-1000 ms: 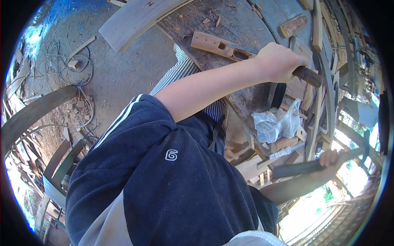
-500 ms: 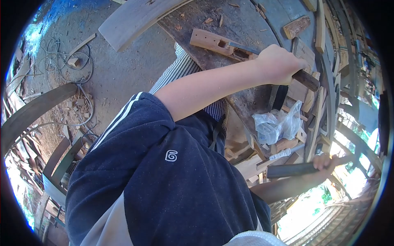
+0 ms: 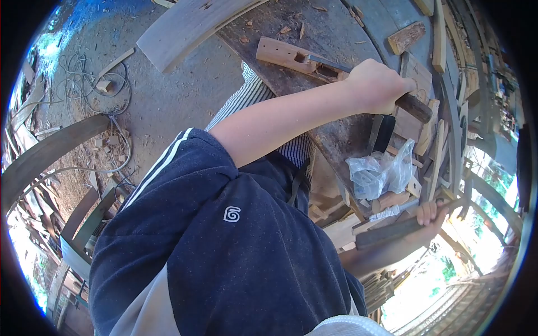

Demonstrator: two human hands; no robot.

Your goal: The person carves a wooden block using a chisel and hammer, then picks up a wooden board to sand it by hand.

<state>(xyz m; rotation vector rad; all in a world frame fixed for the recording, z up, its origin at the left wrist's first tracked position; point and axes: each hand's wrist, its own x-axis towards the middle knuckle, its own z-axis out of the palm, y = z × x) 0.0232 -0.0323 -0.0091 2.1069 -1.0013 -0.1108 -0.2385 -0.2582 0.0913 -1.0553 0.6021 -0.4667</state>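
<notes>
My left hand [image 3: 378, 87] is closed around the handle of a chisel [image 3: 413, 106], whose blade reaches left into a slot in a reddish wooden block [image 3: 283, 54]. The block lies on the dark workbench [image 3: 342, 131] and has a second hole and small dots on it. At the lower right, my right hand [image 3: 430, 215] grips a dark wooden mallet [image 3: 386, 234], held beside the bench and apart from the chisel. Part of the chisel's length is hidden under my left hand.
Crumpled clear plastic [image 3: 381, 173] and a black-handled tool [image 3: 383, 134] lie below my left hand. Wood offcuts [image 3: 406, 37] are at the right. A large curved board [image 3: 188, 28] stands at the top. Cable [image 3: 84, 106] is on the ground at left.
My right hand and the mallet have moved left and slightly down, with the mallet now tilted. My left hand and the chisel have shifted very slightly left.
</notes>
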